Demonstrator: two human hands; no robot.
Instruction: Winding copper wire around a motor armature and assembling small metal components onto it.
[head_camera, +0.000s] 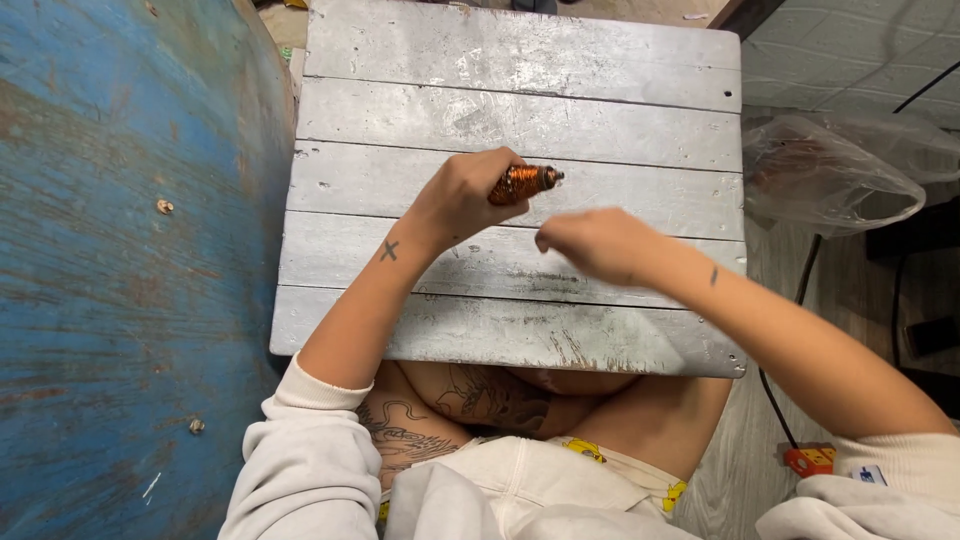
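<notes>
My left hand (462, 195) grasps copper coil (522, 183) over grey plank desk (520, 110); right hand (595, 245) empty, loosely curled. Coil seems small, rigid, light; hold by wound middle.

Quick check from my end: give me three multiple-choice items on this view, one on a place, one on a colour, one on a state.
1. Where is the plastic bag?
A. right of the table
B. on the table
C. on the blue surface

2. What colour is the coil?
A. green
B. copper
C. white

3. What is the left hand doing?
A. lying flat
B. gripping the coil
C. hanging off the table

Answers:
1 A, it sits past the table's right edge.
2 B, its windings shine orange-brown.
3 B, fingers wrap it; the right hand is blurred beside it.
</notes>
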